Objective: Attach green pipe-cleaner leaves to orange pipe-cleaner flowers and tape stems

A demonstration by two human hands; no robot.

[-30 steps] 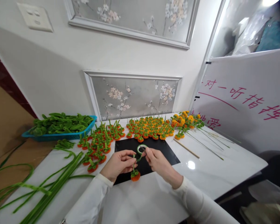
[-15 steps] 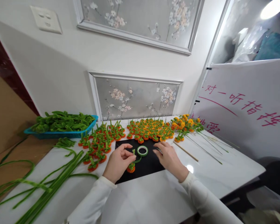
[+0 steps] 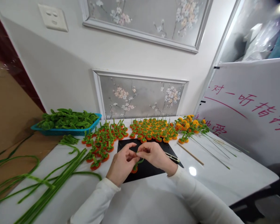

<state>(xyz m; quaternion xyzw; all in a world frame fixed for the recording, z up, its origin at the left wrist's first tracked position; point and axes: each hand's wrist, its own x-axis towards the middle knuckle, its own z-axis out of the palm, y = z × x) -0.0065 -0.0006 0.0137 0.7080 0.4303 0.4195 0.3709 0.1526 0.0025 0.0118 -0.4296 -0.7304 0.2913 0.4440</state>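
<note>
My left hand point(image 3: 121, 165) and my right hand point(image 3: 154, 155) meet over the black mat point(image 3: 151, 170). The left hand pinches the green stem of a small orange pipe-cleaner fruit point(image 3: 134, 169), which hangs just below the fingers. A green tape strip point(image 3: 141, 161) curls out from the stem. The right hand's fingers are closed at the top of the stem, and a thin dark tool point(image 3: 174, 158) sticks out behind that hand to the right. The tape roll is hidden by the hands.
Behind the mat lie several red-orange fruits point(image 3: 102, 141), several orange ones point(image 3: 154, 130) and yellow flowers on wire stems point(image 3: 191, 124). A blue tray of green pieces point(image 3: 67, 131) stands far left, with long green stems point(image 3: 60, 177) beside it. To the right are a wooden stick point(image 3: 191, 154) and a white board point(image 3: 247, 118).
The right hand let go of the tape roll, reached right onto the mat, then came back to the stem with the thin tool. The left hand kept hold of the orange fruit.
</note>
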